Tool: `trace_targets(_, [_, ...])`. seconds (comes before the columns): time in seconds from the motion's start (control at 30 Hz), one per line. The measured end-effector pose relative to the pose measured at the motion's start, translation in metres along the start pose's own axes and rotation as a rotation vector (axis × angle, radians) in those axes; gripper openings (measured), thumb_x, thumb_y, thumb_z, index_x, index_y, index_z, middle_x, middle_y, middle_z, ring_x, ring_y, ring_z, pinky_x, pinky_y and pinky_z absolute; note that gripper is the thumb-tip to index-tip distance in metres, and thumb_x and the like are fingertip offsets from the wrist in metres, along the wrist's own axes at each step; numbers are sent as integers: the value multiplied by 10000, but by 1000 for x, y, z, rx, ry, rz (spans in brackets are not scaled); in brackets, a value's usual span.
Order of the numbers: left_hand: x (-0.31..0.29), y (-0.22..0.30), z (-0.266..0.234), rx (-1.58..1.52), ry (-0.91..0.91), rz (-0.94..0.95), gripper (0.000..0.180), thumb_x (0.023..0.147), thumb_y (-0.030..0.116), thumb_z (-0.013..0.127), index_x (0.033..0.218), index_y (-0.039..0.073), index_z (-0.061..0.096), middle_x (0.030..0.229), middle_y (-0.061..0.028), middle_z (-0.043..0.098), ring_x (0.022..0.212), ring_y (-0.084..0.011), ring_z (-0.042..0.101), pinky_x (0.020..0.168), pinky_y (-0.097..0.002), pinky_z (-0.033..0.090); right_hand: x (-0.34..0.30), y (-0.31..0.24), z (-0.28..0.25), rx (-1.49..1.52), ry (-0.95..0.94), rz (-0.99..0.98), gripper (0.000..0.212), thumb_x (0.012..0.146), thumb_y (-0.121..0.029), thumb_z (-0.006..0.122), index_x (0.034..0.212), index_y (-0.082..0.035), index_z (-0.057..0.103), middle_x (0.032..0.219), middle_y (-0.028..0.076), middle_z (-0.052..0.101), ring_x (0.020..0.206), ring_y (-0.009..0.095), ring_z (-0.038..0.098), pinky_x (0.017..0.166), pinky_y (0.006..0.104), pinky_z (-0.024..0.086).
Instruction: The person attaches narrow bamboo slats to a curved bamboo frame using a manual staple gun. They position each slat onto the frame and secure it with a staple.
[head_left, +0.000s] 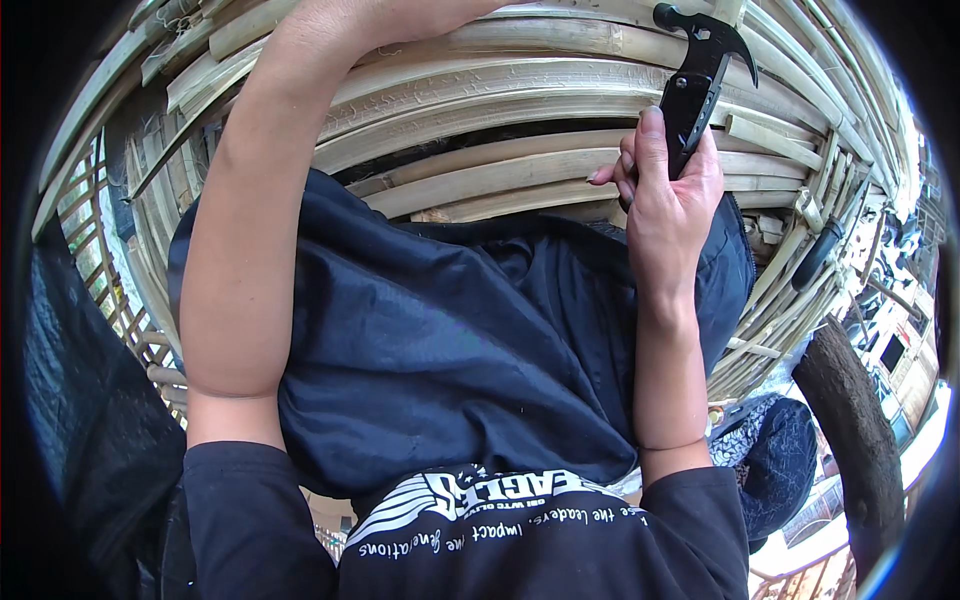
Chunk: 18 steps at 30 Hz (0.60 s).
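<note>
My right hand [672, 205] is wrapped around the handle of a black claw hammer [690, 105], with the thumb laid along its side. The hammer points away from me, its head and curved claw over pale split bamboo strips [500, 95]. Up at the far edge of the picture, my left hand [435, 18] reaches across the bamboo toward the right. Its fingers are cut off by the frame, so what they do or hold is hidden. Dark cloth [450, 320] covers my lap, close under the nearest strips.
A dark, pointed blade-like piece [185, 150] lies among the strips at the left. At the right, a tool with a black handle [820, 255] rests on bundled bamboo. A thick brown log [855, 430] and dark patterned fabric [775, 460] are at the lower right. Woven bamboo lattice [100, 230] stands at the left.
</note>
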<state>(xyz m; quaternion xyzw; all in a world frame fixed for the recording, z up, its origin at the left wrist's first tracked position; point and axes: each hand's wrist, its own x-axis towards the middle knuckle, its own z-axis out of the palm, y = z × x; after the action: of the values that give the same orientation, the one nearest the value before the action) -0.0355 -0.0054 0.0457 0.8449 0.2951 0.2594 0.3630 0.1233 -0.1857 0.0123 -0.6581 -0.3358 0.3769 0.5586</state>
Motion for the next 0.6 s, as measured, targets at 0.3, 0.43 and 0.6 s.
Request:
trace_targets(0.3, [7, -17, 3, -99, -39, -109, 431, 838, -12, 665, 1266, -53, 636, 864, -134, 716, 799, -186, 678, 701, -317, 544, 0, 1, -1, -5, -17, -1, 192, 1046, -179, 637, 1033, -15, 538, 711, 12, 560, 540, 61, 525, 545, 261, 571])
trace_targets(0.43, [3, -3, -2, -121, -84, -76, 431, 868, -39, 622, 1297, -52, 588, 916, -167, 728, 833, -215, 682, 739, -334, 545, 0, 0, -1, -11, -8, 20, 188, 1045, -173, 638, 1029, -15, 539, 720, 14, 564, 541, 59, 523, 546, 259, 569])
trace_targets(0.6, [-3, 7, -2, -45, -82, -79, 419, 882, -47, 606, 1298, -57, 557, 921, -177, 726, 819, -213, 676, 745, -335, 539, -1, 0, 0, -4, -18, 16, 188, 1046, -173, 637, 1027, -13, 539, 731, 14, 570, 547, 58, 523, 547, 257, 568])
